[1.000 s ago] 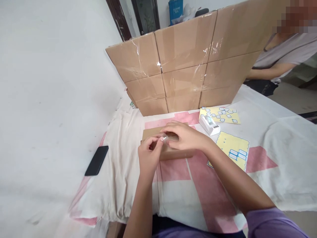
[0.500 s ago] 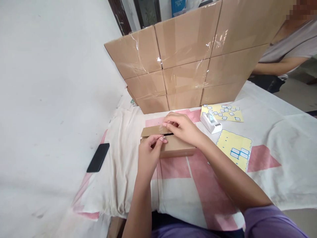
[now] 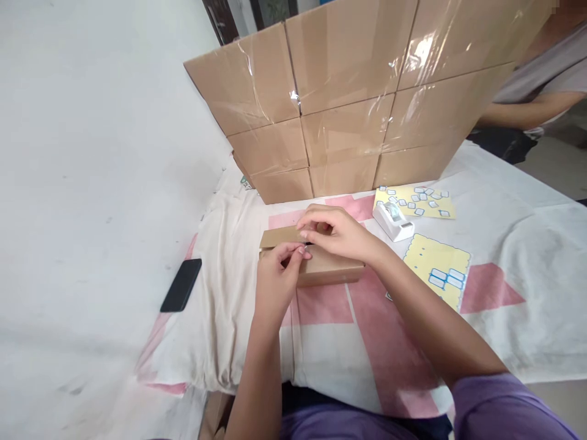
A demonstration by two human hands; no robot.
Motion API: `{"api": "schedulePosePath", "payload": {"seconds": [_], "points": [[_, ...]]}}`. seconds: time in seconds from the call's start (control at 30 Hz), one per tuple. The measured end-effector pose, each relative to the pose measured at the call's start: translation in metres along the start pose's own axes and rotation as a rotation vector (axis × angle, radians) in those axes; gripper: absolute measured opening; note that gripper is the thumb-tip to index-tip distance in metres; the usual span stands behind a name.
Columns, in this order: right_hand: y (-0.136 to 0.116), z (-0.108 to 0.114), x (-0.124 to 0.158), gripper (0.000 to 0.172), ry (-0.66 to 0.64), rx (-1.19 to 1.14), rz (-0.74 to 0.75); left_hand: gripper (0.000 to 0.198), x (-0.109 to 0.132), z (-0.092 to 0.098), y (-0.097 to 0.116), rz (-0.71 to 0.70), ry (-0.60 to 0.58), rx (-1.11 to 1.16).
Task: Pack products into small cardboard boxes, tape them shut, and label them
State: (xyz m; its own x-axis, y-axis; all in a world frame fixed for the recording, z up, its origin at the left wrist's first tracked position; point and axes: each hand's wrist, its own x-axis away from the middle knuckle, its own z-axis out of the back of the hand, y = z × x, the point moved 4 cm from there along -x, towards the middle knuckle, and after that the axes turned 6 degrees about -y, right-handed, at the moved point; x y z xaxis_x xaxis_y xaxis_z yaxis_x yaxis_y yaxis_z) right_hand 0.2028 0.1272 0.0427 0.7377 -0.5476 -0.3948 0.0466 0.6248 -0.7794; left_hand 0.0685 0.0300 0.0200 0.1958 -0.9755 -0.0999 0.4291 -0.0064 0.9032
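A small brown cardboard box [image 3: 334, 263] lies before me, with a dark gap between its top flaps. My left hand [image 3: 280, 269] is over the box's left part, thumb and forefinger pinched together at the gap on a small shiny piece of clear tape [image 3: 306, 247]. Just above and to the right, my right hand [image 3: 337, 231] bends over the far flap [image 3: 277, 236], its thumb and fingertips closed on the tape's other end, mostly hidden by the fingers. A white tape dispenser [image 3: 395, 223] stands to the right of the box.
Behind the box rises a tall panel of taped cardboard boxes [image 3: 348, 98]. Two yellow sheets with white labels [image 3: 413, 203] lie on the right. A black phone [image 3: 182, 285] rests at the left by the wall. Another person's arm [image 3: 536, 111] is visible at the far right.
The view has tilted slightly, so the scene sits a little higher. My fingertips have drawn closer together over the gap, and the far flap sits lower, with less of the gap showing.
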Motion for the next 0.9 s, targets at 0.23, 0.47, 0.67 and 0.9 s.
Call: {"api": "schedulePosePath", "payload": {"seconds": [0.23, 0.47, 0.67, 0.9], "points": [[0.002, 0.001, -0.002, 0.015, 0.026, 0.042, -0.022, 0.022, 0.004, 0.002, 0.004, 0.055, 0.003, -0.017], [0.006, -0.004, -0.004, 0.020, -0.058, 0.028, -0.140, 0.051, 0.004, 0.007, 0.011, 0.176, -0.089, -0.089], [0.010, -0.005, -0.006, 0.020, -0.058, 0.116, -0.207, 0.045, 0.001, 0.003, 0.016, 0.229, -0.126, -0.190], [0.010, -0.007, -0.007, 0.021, -0.055, 0.247, -0.198, 0.053, -0.012, 0.003, 0.018, 0.322, -0.312, -0.166]]}}
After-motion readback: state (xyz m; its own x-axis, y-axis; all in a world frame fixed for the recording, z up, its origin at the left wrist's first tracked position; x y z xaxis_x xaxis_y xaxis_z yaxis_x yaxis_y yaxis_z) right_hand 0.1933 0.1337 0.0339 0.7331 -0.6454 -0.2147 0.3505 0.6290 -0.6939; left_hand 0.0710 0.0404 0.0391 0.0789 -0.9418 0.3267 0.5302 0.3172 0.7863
